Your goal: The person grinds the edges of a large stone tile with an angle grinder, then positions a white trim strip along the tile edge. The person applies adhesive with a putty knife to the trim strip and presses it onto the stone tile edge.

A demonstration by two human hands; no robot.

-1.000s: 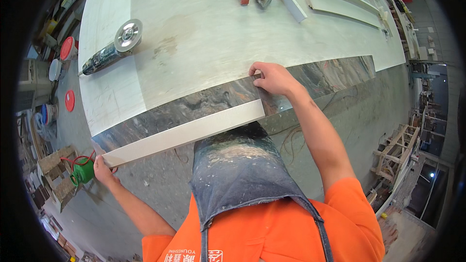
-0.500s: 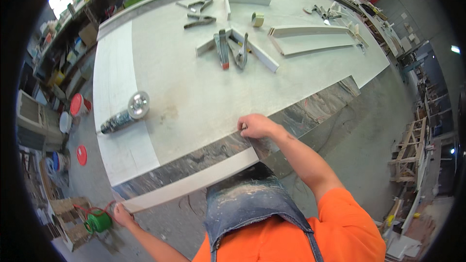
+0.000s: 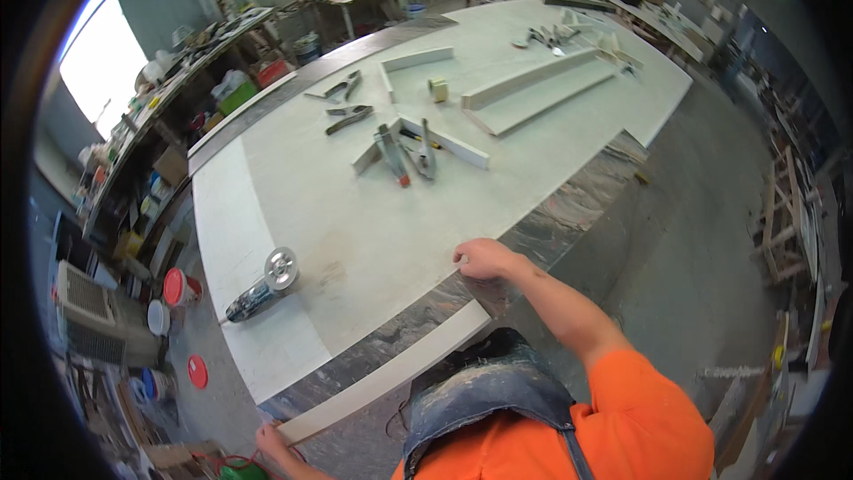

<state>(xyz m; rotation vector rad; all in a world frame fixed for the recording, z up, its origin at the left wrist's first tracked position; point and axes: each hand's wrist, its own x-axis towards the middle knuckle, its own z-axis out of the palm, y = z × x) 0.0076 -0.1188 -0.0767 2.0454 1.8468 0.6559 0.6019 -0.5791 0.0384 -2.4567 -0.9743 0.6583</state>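
A long pale strip (image 3: 391, 372) lies along the near edge of the table, beside a dark marble-patterned strip (image 3: 391, 336). My left hand (image 3: 274, 438) is closed on the near-left end of the pale strip. Farther right, my right hand (image 3: 484, 260) rests closed over the marble-patterned edge. A small light bit shows at its fingertips, too small to name. Left of the hands, an angle grinder (image 3: 258, 293) with a round metal disc lies on the pale tabletop (image 3: 382, 222).
Spring clamps (image 3: 393, 156) lie beside an L-shaped white piece (image 3: 460, 151) mid-table. Behind them are a tape roll (image 3: 438, 90) and a long white frame (image 3: 538, 93). Red-lidded buckets (image 3: 180, 287) stand on the floor at left; a cluttered bench (image 3: 191, 71) lines the far left.
The view has tilted up and turned, so the table sits lower and more of the room shows. Both hands keep about the same places along the table edge.
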